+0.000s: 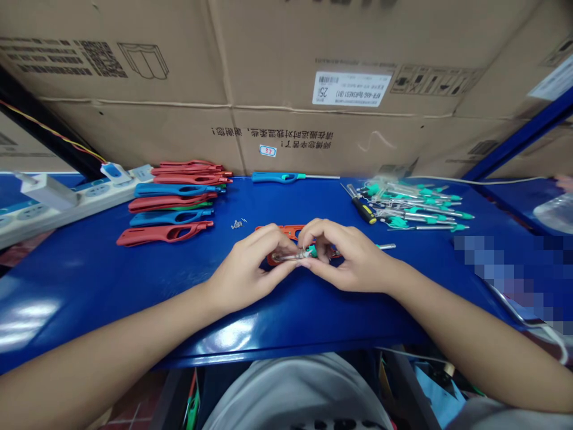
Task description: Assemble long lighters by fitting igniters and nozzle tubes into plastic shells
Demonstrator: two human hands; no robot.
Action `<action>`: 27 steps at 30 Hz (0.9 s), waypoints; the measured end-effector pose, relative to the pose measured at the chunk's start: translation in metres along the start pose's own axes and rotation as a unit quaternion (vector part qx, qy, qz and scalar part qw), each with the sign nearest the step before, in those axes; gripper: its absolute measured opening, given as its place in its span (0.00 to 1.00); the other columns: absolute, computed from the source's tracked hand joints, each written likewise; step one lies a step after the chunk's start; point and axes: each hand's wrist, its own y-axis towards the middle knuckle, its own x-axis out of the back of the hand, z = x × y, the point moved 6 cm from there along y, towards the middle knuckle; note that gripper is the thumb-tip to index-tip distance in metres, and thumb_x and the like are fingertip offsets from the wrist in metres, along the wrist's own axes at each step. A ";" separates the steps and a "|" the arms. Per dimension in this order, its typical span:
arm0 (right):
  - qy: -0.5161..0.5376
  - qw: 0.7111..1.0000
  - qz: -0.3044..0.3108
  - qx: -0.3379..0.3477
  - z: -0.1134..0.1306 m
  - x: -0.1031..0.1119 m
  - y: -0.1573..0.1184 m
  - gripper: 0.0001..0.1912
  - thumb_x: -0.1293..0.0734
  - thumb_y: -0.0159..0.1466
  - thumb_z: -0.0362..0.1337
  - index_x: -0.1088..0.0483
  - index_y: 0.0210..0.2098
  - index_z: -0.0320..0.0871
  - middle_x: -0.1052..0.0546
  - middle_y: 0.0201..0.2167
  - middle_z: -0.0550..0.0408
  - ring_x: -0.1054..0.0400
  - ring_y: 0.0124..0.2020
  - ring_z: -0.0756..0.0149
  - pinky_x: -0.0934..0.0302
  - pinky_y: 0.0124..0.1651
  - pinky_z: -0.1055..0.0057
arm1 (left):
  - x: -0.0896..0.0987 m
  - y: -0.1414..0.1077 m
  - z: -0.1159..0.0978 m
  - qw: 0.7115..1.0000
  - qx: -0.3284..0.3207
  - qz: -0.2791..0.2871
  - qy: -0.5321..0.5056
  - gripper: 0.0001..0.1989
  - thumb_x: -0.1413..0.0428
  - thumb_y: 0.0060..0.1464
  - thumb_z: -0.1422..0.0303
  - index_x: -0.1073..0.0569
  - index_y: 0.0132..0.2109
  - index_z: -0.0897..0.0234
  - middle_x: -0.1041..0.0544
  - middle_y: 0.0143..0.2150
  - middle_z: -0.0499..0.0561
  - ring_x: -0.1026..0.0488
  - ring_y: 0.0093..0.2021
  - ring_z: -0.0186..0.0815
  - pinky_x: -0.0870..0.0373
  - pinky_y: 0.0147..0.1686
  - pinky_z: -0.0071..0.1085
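Taking the meeting fingertips as the dial's centre, the left hand [250, 269] comes in from 8 o'clock and the right hand [353, 257] from 4 o'clock. Both pinch a slim lighter core [290, 257], thumbs and forefingers nearly closed. The core's clear section lies at the left fingertips, its pale joint right between the two thumb tips; teal plastic shows under the right fingers. A metal tube [386, 246] pokes out beyond the right hand, toward 3 o'clock; its join is hidden. Just behind the fingers, toward 12, is an orange lighter casing [290, 232], partly covered.

Small screws [239, 224] lie at 10 o'clock, with red and blue lighter casings [172, 217] farther that way, near a white power strip [96, 192]. A blue lighter [275, 177] lies at 12, against the cardboard [277, 119]. A black-and-yellow screwdriver [363, 209] and teal-tipped metal cores [416, 206] are at 2, on the blue table [179, 316].
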 end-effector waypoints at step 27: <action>0.032 0.995 -0.087 0.043 0.005 0.009 0.001 0.03 0.33 0.68 0.34 0.28 0.38 0.42 0.20 0.31 0.56 0.30 0.25 0.72 0.37 0.29 0.75 | 0.002 0.000 0.004 0.995 0.069 -0.053 -0.052 0.06 0.36 0.59 0.69 0.26 0.37 0.64 0.24 0.32 0.47 0.28 0.30 0.29 0.28 0.31 0.25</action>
